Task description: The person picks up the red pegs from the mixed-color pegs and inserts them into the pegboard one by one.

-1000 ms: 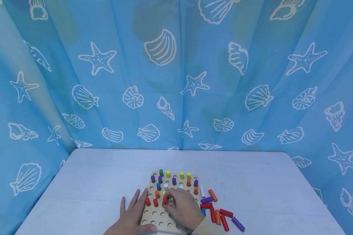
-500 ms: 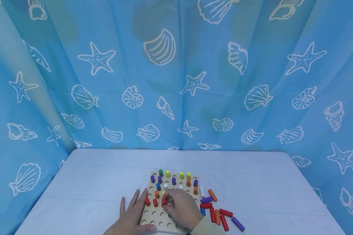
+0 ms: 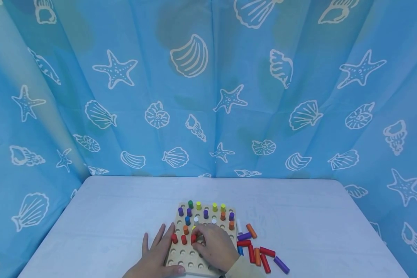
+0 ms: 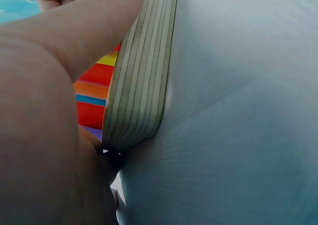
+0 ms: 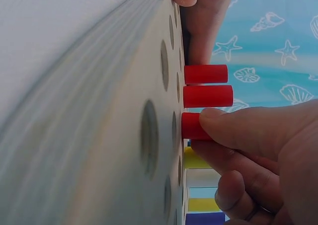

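Note:
A wooden pegboard [image 3: 196, 257] with rows of round holes lies on the table. My right hand [image 3: 217, 245] pinches a red peg [image 5: 191, 125] between thumb and index finger, its lower end right at the board's surface. Two more red pegs [image 3: 183, 239] stand upright in the same row, left of the pinched one. At the board's near left corner rests my left hand [image 3: 154, 255], fingers spread and fairly straight along the left edge, thumb at the near edge. The left wrist view shows the board's layered side [image 4: 141, 71] beside that hand.
Purple, yellow, green, blue, white and orange pegs [image 3: 205, 214] stand in the board's farther rows. To its right several loose pegs [image 3: 265, 263] lie on the white table [image 3: 316, 224]. A blue shell-patterned curtain [image 3: 208, 96] hangs behind and at both sides.
Almost nothing differs. The right hand stays at the same hole with the red peg, shifting very slightly left; the left hand stays at the board's edge.

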A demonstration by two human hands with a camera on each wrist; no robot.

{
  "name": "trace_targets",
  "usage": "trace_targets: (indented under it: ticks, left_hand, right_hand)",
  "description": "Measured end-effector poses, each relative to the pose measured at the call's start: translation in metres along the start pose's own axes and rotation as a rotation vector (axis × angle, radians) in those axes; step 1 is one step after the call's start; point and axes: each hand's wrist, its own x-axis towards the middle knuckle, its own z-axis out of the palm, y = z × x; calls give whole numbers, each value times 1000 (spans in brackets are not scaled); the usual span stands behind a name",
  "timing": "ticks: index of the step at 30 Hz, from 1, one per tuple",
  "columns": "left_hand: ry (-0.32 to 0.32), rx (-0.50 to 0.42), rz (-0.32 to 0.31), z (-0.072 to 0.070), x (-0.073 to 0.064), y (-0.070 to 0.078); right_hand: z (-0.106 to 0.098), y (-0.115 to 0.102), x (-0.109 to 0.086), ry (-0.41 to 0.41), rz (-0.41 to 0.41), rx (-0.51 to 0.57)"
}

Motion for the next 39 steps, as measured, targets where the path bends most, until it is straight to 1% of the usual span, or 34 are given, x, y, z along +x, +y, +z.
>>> trace_targets:
  ticks: [9,13,21,26,30,34,39]
  left_hand:
    - [9,-1,0,3,5,-5]
    - [10,-6,-6,3,5,-4]
    - [6,23,-13,2,4,-2]
    - [9,40,-14,1,1,0]
    - [4,51,-11,0,-1,1]
    - [9,47,-6,-1,-2,2]
    - [9,39,-9,-2,-3,4]
  right_hand:
    - [-1,-1,0,-12,6,-23]
    - [0,0,-1,-12,9,-31]
    - [-3,0,-4,1,-1,-26]
    - [-8,1,-8,17,-8,-11]
    - [-14,2,-12,31,-3,-25]
    - [-20,3,-16,40,12,-52]
    - [-29,7,-23,48,13,-43]
